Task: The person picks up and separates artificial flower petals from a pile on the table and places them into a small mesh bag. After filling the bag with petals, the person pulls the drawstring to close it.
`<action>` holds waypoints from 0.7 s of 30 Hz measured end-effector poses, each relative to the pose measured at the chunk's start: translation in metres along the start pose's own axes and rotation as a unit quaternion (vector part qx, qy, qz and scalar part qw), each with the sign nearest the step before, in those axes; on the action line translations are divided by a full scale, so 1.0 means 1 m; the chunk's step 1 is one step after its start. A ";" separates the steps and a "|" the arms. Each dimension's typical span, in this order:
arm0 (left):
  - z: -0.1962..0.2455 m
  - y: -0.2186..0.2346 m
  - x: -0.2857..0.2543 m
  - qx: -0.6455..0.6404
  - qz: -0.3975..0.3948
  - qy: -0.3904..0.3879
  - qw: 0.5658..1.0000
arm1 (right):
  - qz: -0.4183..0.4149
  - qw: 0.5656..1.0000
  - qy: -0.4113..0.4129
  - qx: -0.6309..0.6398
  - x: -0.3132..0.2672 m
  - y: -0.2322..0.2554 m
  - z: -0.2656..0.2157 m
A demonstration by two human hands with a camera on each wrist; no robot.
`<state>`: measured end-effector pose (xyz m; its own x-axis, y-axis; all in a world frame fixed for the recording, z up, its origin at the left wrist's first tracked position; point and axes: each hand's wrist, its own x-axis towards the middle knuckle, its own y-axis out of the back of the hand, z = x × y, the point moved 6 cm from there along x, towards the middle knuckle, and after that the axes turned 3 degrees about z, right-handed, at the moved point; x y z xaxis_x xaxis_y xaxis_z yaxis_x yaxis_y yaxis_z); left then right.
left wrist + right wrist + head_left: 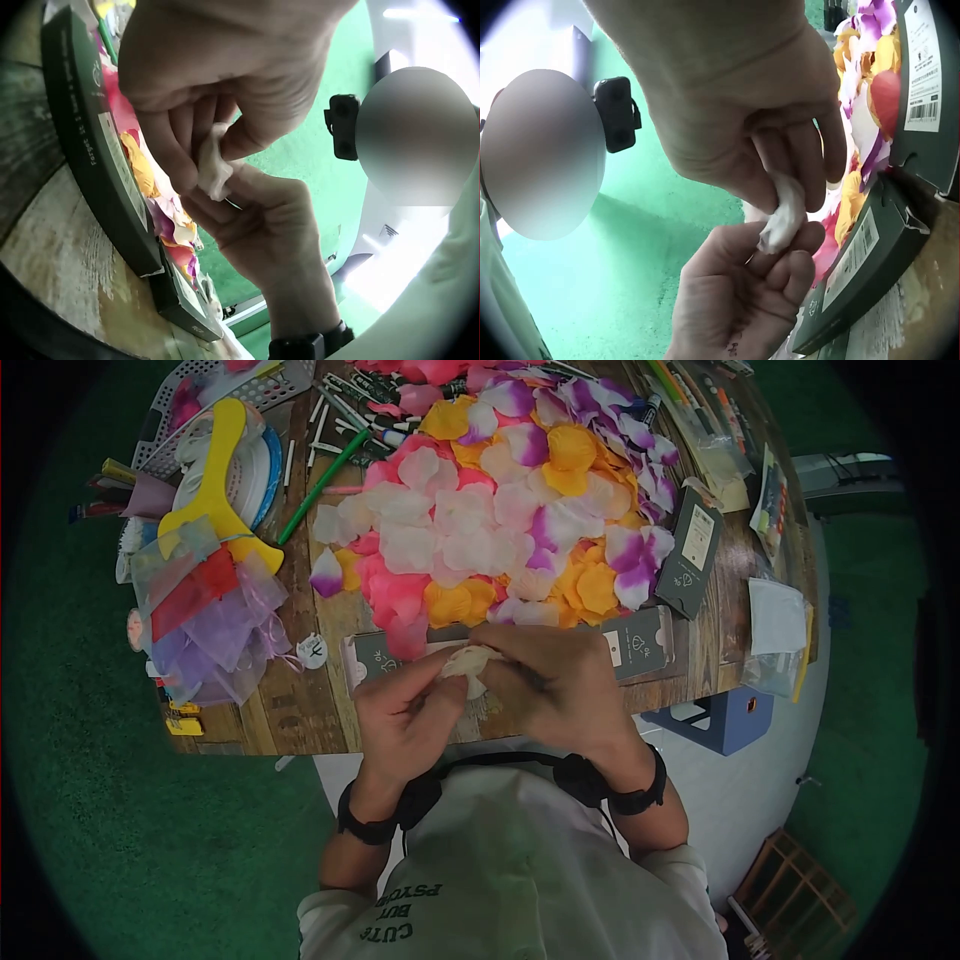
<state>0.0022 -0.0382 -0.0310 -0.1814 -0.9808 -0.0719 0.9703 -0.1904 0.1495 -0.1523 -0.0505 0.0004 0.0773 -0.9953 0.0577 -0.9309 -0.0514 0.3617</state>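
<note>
Between both hands, close to the table's front edge, is a small crumpled whitish cloth piece (pixel 472 663), thin and petal-like. My left hand (pixel 412 710) pinches its left side between thumb and fingers. On the other side my right hand (pixel 567 685) grips it, its back covering part of the piece in the head view. The left wrist view has the bunched cloth (pixel 215 165) between the fingertips of both hands. From the right wrist it appears as a twisted white strip (pixel 784 214). Just beyond the hands spreads a heap of artificial petals (pixel 470 520), white, pink, orange and purple.
Dark flat boxes (pixel 640 645) lie along the near side of the heap, another box (pixel 690 550) at its right. Sheer purple pouches (pixel 225 625) and a yellow paddle-shaped thing (pixel 215 490) are left. Pens (pixel 320 435) lie behind; plastic packets (pixel 778 622) sit at the right edge.
</note>
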 end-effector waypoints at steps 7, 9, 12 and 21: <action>0.005 -0.003 0.005 0.004 -0.018 -0.015 1.000 | 0.062 0.981 0.178 -0.056 -0.008 0.001 -0.017; 0.005 -0.003 0.005 -0.018 -0.034 -0.020 0.999 | 0.058 0.978 0.196 -0.046 -0.012 -0.005 -0.016; 0.000 0.001 -0.001 -0.170 -0.010 0.065 0.983 | 0.057 0.969 0.236 -0.041 -0.014 -0.009 -0.023; 0.013 0.012 -0.001 0.095 -0.099 -0.034 0.990 | 0.089 0.964 0.251 -0.021 -0.023 -0.002 -0.020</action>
<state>0.0116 -0.0396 -0.0158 -0.3823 -0.9226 -0.0520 0.8677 -0.3778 0.3231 -0.1451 -0.0257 0.0169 0.0893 -0.8230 0.5609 -0.9311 0.1311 0.3405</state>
